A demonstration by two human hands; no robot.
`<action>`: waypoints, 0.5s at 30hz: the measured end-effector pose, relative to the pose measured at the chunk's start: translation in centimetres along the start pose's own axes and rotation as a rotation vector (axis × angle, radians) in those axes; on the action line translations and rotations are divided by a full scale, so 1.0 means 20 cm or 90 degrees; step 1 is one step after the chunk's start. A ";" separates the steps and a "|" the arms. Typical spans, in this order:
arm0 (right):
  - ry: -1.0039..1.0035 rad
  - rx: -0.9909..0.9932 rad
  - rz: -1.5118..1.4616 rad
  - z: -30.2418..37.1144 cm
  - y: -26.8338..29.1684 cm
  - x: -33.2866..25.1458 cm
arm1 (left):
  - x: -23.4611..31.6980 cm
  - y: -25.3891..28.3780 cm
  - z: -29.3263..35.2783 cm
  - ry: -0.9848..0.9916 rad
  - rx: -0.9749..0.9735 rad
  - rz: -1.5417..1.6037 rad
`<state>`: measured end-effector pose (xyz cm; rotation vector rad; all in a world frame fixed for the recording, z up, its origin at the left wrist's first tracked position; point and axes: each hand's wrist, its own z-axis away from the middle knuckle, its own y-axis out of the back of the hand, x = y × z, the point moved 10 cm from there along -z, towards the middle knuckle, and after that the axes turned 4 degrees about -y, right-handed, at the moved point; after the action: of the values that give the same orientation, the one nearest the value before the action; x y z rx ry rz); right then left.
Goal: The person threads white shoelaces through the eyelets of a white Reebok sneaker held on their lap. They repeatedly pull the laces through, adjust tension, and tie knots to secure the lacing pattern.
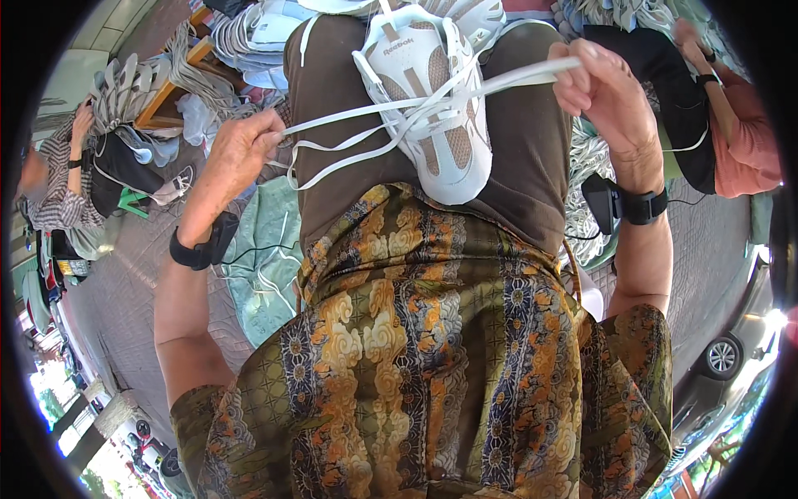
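Note:
A white and beige shoe upper (453, 158) lies across my lap between my thighs, its toe pointing toward me. White shoelaces (332, 119) cross over its front and run out to both sides. My left hand (243, 148), fingers pinched, grips a lace at the left, and loose loops hang below it. My right hand (611, 91) is closed on a bunch of lace strands at the right, beside my right knee. The laces stretch fairly straight between the two hands.
Piles of shoe uppers (253, 37) stand ahead, near a wooden frame (170, 91). A heap of white laces (588, 187) lies by my right leg, a green sack (264, 237) by my left. Co-workers sit at left (62, 179) and right (744, 137).

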<state>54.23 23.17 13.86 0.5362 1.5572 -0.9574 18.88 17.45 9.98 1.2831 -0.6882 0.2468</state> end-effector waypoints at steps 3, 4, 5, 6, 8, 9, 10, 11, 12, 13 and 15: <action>0.029 -0.074 -0.072 0.00 -0.08 0.01 | -0.06 0.03 0.03 0.005 0.026 -0.031; 0.025 -0.090 -0.065 0.00 -0.12 0.03 | -0.08 0.04 0.04 0.016 0.029 -0.051; 0.021 -0.105 -0.058 0.00 -0.14 0.04 | -0.12 0.03 0.05 0.041 0.032 -0.043; 0.003 -0.097 -0.054 -0.01 -0.14 0.07 | -0.16 0.04 0.06 0.067 0.036 -0.037; -0.005 -0.070 -0.081 -0.02 -0.18 0.09 | -0.27 0.04 0.10 0.108 0.044 -0.026; -0.009 -0.056 -0.093 -0.03 -0.19 0.10 | -0.34 0.04 0.12 0.122 0.049 -0.019; -0.020 -0.042 -0.092 -0.03 -0.18 0.13 | -0.42 0.02 0.15 0.134 0.053 -0.010; -0.025 -0.030 -0.105 -0.05 -0.18 0.16 | -0.49 0.04 0.18 0.145 0.062 -0.021; -0.034 -0.019 -0.118 -0.07 -0.18 0.20 | -0.57 0.05 0.22 0.157 0.068 -0.030; -0.038 -0.008 -0.127 -0.09 -0.18 0.22 | -0.64 0.08 0.25 0.165 0.080 -0.041; -0.072 -0.020 -0.099 -0.10 -0.19 0.29 | -0.71 0.13 0.30 0.144 0.110 -0.091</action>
<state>48.77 21.65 9.40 0.3363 1.5249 -1.0616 4.39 15.50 4.29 1.4365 -0.3869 0.3347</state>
